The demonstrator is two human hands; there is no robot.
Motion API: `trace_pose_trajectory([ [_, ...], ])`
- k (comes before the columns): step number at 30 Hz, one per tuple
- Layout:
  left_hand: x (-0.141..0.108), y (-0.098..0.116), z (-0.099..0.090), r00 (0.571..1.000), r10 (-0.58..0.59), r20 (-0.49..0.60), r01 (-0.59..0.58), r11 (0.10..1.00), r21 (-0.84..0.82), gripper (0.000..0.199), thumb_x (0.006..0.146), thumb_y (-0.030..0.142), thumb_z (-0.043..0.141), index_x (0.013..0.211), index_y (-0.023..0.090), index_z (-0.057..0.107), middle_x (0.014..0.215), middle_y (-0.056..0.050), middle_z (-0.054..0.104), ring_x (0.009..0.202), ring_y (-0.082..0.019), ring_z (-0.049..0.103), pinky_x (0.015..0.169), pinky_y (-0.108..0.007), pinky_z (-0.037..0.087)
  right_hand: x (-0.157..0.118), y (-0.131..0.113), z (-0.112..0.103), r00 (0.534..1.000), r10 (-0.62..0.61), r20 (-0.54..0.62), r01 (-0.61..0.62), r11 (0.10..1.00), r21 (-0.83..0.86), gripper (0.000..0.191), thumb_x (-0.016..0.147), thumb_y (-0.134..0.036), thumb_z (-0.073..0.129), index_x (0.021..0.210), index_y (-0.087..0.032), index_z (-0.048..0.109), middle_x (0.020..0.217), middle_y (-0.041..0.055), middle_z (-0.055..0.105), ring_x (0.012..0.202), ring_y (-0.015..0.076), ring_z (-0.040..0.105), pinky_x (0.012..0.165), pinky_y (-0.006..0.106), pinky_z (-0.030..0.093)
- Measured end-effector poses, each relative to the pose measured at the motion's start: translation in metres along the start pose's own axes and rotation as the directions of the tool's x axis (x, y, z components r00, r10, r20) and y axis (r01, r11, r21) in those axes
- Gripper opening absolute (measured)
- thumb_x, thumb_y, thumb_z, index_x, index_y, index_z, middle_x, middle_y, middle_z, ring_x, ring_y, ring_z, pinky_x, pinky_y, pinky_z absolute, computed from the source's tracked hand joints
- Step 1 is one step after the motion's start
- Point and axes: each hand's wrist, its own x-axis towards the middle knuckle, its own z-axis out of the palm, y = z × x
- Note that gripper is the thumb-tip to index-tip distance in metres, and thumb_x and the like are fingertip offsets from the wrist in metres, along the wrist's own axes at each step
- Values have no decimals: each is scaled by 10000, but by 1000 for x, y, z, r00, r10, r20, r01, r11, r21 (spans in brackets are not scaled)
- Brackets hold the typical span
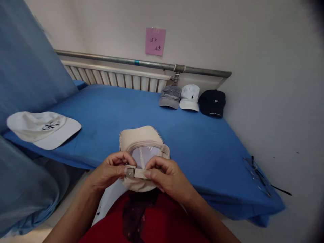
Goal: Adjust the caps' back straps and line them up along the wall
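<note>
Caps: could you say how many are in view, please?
5: a CK cap at left, a cream cap held at centre, and a grey cap, white cap and dark cap at back right.

Indoor rm, maybe dorm- or ward-style, exact type unclear. Signs: plain pale wall [101, 23] beyond the grip of L hand [108, 168] & R hand [169, 173]; pink note [155, 41] w/ handwriting stuck up there; metal pipe [106, 58] & white radiator [118, 79] lower down, beyond grip, mostly to its L. Blue-covered surface [106, 111], bed or tbl unclear, beyond grip & both sides; blue curtain [30, 60] far L of it.
</note>
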Motion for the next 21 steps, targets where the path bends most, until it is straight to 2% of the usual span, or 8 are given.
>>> trace_pose_trajectory([
  [9, 0, 1, -2, 999, -33, 10, 33, 999, 34, 199, 647, 246, 821, 768, 137, 707, 690, -27, 665, 588, -101, 582, 535, -178, 454, 1, 1, -1, 999, 23, 41, -22, 1000, -22, 98, 736, -237, 625, 666, -190, 575, 514, -68, 409, 485, 72, 326, 435, 199, 224],
  [16, -2, 7, 1, 995, -99, -33, 102, 986, 131, 235, 667, 308, 814, 773, 124, 712, 599, -5, 592, 499, -63, 463, 471, -166, 367, 2, -5, -2, 999, 30, 41, -28, 998, -47, 90, 732, -214, 614, 657, -179, 577, 563, -59, 453, 533, 74, 359, 493, 209, 267],
  [21, -1, 9, 4, 993, -107, -43, 112, 983, 145, 255, 663, 336, 820, 769, 132, 709, 598, -2, 593, 495, -63, 464, 471, -168, 362, 4, -3, -2, 997, 43, 57, -41, 999, -30, 82, 732, -216, 622, 666, -180, 591, 561, -62, 455, 524, 71, 351, 487, 207, 259],
])
